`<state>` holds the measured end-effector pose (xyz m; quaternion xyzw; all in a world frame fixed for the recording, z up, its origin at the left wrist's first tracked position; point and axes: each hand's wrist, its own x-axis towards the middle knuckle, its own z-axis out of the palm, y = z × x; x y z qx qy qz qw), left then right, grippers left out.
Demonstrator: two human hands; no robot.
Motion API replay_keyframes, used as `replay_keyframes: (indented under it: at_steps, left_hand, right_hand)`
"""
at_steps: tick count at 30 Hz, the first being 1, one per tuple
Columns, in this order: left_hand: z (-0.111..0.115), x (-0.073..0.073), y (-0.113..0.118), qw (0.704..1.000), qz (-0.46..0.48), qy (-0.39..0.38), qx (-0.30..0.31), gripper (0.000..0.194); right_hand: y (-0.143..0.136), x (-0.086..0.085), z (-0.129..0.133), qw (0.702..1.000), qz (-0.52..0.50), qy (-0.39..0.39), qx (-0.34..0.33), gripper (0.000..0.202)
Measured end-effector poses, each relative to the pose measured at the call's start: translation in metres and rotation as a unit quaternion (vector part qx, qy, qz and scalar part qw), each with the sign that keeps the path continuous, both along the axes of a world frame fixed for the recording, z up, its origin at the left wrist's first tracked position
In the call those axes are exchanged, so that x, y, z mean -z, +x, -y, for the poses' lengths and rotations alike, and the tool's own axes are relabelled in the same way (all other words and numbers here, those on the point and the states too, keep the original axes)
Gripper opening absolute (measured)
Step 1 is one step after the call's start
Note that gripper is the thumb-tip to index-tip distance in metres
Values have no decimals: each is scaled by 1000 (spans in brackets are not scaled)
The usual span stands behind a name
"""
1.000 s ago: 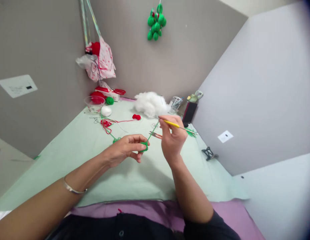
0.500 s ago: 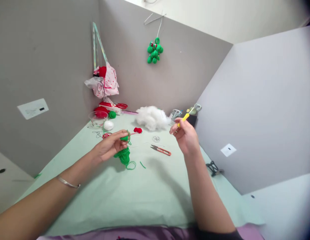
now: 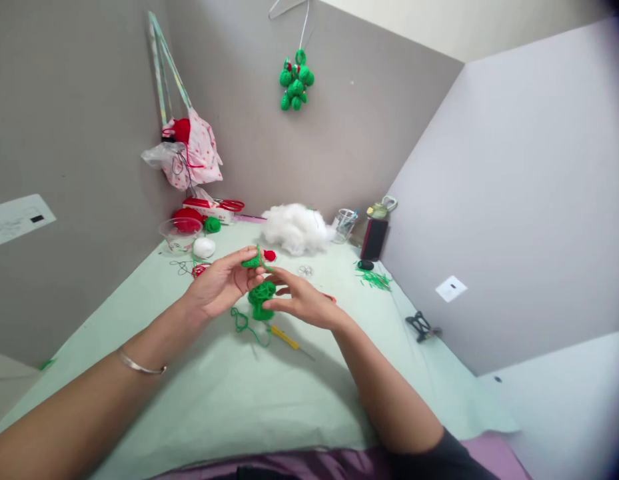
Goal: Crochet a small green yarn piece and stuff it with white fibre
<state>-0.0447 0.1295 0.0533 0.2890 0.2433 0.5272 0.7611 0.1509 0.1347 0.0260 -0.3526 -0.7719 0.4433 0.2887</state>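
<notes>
My left hand point(image 3: 224, 280) is closed, pinching a small green crocheted piece point(image 3: 250, 263) between thumb and fingers. From it a green yarn strand runs toward my right hand point(image 3: 302, 299), whose index fingertip reaches that strand. The right hand's fingers are apart, with the thumb beside a bundle of green yarn point(image 3: 260, 308). Whether the thumb touches the bundle, I cannot tell. A crochet hook with a yellow handle point(image 3: 285, 337) lies on the table just below the bundle. Under my right hand only a bit of the orange thread snips point(image 3: 330, 298) shows.
White stuffing point(image 3: 296, 230) lies at the back, near a clear cup point(image 3: 345, 225). A white yarn ball point(image 3: 204, 248), a plastic bowl point(image 3: 174, 241) and red yarn stand left. Green yarn scraps point(image 3: 376, 279) lie right. A pink bag point(image 3: 202, 153) hangs on the partition.
The crochet hook has left my right hand and now lies on the table. My right hand has moved left and down to the green yarn by my left hand. The view has shifted.
</notes>
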Motion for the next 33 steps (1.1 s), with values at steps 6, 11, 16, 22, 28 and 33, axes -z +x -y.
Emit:
replay_keyframes:
  at_steps: [6,11,16,22,28,33]
  left_hand:
    - [5,-12,-10,999,41,0,-15,11]
    - [8,-3,2,998,60,-8,-6,13]
    - [7,5,0,998,62,-2,-27,14]
    - [-14,2,-56,983,64,33,-167,18]
    - [-15,15,-49,960,-35,130,-246,18]
    - [12,35,-1,918,-221,267,-191,8]
  right_hand:
    - [-19,20,1,975,-138,-168,-48,30]
    - [-23,19,4,979,-174,-102,-17,54]
    - [-21,28,2,983,-124,-136,-16,43]
    - [-6,28,0,973,-66,-191,-110,29]
    - [-6,25,1,990,-69,-121,-18,45]
    - [-3,29,-3,960,-196,-198,-19,63]
